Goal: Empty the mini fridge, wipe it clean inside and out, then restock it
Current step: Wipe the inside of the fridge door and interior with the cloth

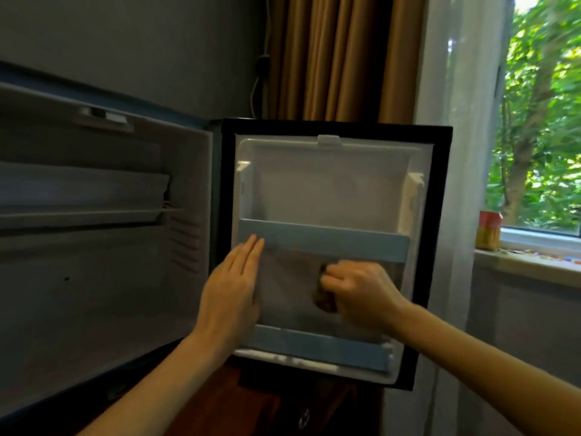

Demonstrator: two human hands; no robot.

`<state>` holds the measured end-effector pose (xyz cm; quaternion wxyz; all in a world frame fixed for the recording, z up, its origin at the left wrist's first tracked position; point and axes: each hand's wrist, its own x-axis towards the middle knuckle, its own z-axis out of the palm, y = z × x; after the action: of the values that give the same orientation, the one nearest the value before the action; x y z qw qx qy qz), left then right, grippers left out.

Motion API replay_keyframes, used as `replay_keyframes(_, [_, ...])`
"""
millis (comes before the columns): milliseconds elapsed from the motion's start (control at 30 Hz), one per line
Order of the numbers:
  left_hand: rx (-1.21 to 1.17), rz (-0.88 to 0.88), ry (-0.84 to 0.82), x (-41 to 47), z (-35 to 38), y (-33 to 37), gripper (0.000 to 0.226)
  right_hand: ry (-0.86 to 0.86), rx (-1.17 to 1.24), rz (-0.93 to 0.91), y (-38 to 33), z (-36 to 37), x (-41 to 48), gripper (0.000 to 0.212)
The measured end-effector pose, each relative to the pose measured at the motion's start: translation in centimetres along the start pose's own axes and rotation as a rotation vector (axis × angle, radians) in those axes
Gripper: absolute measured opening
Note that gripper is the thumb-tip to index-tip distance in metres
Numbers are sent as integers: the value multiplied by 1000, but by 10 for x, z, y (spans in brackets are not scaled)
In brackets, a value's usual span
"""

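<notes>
The dark brown crumpled cloth (323, 302) was mostly hidden inside the curled right hand (361, 291); the grey-white plastic fridge cavity (94, 247) was cut off by the left edge. The red-and-yellow container (488, 230) on the pale windowsill (528, 262) was too blurred to identify; coloured specks (562, 258) beside it were too small to tell.

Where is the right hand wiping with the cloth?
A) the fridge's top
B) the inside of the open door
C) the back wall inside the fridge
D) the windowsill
B: the right hand grips the cloth against the inside of the door, between its upper shelf and lower shelf.
</notes>
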<state>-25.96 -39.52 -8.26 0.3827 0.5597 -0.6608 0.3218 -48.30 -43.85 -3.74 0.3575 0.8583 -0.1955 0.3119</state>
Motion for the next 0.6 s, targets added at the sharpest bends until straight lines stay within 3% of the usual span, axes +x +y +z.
replay_keyframes(67, [14,-42,71,20,-9,-12,85,305,55,-60,6,-25,28,32])
replay_keyframes(167, [-16,-144,109,39,-12,-29,95,493,156,170,17,-37,91,23])
replay_keyframes(233, [-36,-219,113,41,-9,-36,98,341,297,337,7,-22,133,23])
replay_keyframes(333, [-110,-339,76,35,-8,-45,96,-194,344,438,-18,14,172,30])
replay_keyframes(500, [-290,-310,-96,22,-4,-65,103,-538,448,400,8,13,187,38])
replay_keyframes(600, [-440,-357,-192,31,4,-63,99,-699,254,384,2,18,180,57])
